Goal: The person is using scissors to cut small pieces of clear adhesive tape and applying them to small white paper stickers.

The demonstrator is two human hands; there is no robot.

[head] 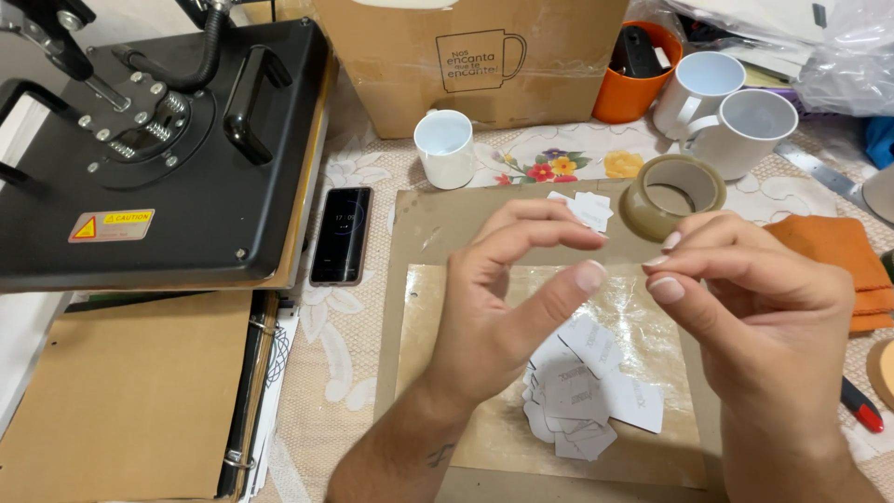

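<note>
— What do the hands have between them?

— Hard to tell. The left hand (507,298) and the right hand (745,307) are raised above the brown board (419,224), fingertips almost meeting. Thumb and forefinger on each look pinched, as if on a strip of clear tape, but nothing shows between them, so whether anything is held cannot be told.

— Where are the nearest things?

— The paper slips (596,391) lie in a loose heap on the glossy sheet (643,307) below the hands, a few more near the tape roll (672,194), which rests flat at the board's far edge, just beyond the right fingers.

— How would those handle?

— The slips look light and thin, likely to bend or slide on the glossy surface; an edge or corner seems the best place to pinch. Tape would be limp and sticky, best held by its ends.

— And the pose?

— Both forearms come up from below, palms turned inward, left fingers arched over the thumb, the right's curled toward it.

— Around them?

— A black heat press (168,149) to the left, a phone (341,235) beside it, and white mugs (445,147) behind.
</note>
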